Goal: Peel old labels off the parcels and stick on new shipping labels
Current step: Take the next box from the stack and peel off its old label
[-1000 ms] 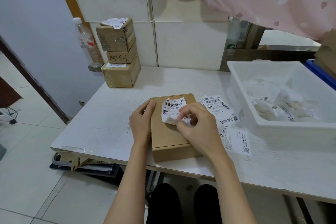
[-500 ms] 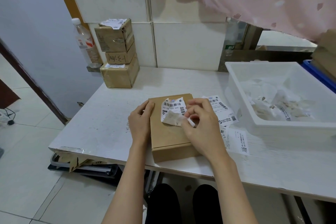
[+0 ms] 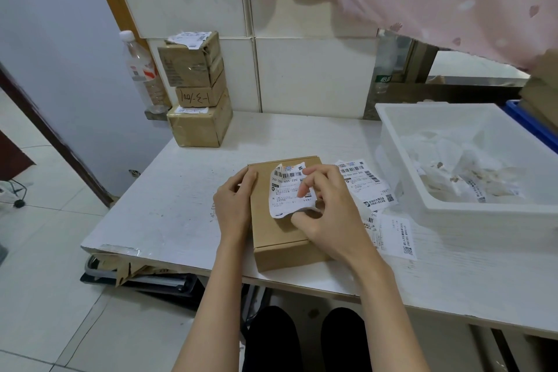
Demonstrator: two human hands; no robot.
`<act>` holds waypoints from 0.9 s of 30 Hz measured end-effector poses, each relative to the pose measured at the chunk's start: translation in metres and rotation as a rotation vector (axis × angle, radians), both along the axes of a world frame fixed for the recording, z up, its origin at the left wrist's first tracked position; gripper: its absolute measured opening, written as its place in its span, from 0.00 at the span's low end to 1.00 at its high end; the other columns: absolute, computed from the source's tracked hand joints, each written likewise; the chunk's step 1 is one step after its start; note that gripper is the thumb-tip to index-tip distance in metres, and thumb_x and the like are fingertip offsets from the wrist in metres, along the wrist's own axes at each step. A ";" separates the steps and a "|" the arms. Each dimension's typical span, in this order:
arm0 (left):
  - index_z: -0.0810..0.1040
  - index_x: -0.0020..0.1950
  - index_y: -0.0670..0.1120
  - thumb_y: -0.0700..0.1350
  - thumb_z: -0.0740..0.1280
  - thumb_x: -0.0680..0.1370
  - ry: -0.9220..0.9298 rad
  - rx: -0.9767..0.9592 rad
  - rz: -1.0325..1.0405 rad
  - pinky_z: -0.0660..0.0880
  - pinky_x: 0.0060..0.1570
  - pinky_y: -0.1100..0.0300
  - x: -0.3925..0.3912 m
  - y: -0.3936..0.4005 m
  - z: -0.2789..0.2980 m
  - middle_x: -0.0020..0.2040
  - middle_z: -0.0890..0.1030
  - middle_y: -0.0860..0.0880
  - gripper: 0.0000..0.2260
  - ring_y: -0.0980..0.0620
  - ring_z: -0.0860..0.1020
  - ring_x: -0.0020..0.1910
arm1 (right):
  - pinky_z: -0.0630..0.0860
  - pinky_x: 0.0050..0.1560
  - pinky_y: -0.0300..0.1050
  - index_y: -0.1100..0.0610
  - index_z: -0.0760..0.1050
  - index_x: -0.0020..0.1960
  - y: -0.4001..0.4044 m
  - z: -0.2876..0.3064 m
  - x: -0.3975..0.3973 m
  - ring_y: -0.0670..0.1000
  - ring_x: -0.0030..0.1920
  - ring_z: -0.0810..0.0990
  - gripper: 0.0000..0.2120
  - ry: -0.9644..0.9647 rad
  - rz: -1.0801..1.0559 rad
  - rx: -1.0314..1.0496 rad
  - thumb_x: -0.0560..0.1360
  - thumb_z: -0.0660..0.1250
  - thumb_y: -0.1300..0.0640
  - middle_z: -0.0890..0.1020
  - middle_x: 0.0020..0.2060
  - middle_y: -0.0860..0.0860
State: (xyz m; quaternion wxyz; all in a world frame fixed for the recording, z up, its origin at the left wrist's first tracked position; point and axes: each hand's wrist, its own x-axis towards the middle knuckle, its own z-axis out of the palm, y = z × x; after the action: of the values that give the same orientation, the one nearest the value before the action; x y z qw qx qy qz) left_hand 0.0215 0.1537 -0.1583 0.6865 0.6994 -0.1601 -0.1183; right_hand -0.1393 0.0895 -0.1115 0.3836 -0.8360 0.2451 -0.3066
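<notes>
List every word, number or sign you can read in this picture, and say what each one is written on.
"350-050-V05-220": label being peeled off the box.
"100-3-1", handwritten and upside down: middle box of the stack.
Loose labels on the table: barcodes and QR codes, print too small to read.
Bottle label, top stack label, bin scraps: too blurred to read.

On a white table [image 3: 187, 190], the left hand [image 3: 234, 205] rests on a brown box's [image 3: 271, 238] left edge while the right hand [image 3: 329, 214] pinches its crumpled label [image 3: 285, 193], with loose labels [image 3: 368, 187] and a white bin [image 3: 453, 211] to the right.
</notes>
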 end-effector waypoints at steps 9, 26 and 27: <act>0.85 0.56 0.50 0.49 0.68 0.78 0.028 -0.016 0.000 0.78 0.53 0.54 -0.001 -0.001 0.000 0.50 0.85 0.55 0.10 0.55 0.82 0.52 | 0.68 0.47 0.24 0.58 0.73 0.39 -0.004 -0.007 0.000 0.37 0.47 0.75 0.09 -0.125 -0.185 0.004 0.71 0.69 0.69 0.72 0.55 0.49; 0.84 0.57 0.49 0.48 0.68 0.79 0.003 -0.004 0.014 0.76 0.48 0.61 0.000 -0.001 0.002 0.49 0.84 0.56 0.10 0.58 0.81 0.50 | 0.68 0.47 0.30 0.49 0.72 0.49 -0.001 -0.002 0.002 0.44 0.54 0.70 0.15 0.071 -0.033 -0.018 0.64 0.70 0.55 0.68 0.53 0.42; 0.84 0.55 0.50 0.48 0.68 0.79 0.002 -0.001 0.012 0.76 0.48 0.61 0.000 0.000 0.002 0.48 0.84 0.57 0.08 0.58 0.81 0.49 | 0.68 0.47 0.28 0.50 0.72 0.49 -0.001 -0.003 0.002 0.43 0.54 0.70 0.14 0.065 -0.044 -0.004 0.65 0.70 0.57 0.68 0.54 0.43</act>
State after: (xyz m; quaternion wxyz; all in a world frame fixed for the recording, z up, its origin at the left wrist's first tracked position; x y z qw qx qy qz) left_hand 0.0213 0.1533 -0.1561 0.6876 0.6999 -0.1554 -0.1148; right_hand -0.1368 0.0888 -0.1144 0.3669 -0.8406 0.2751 -0.2881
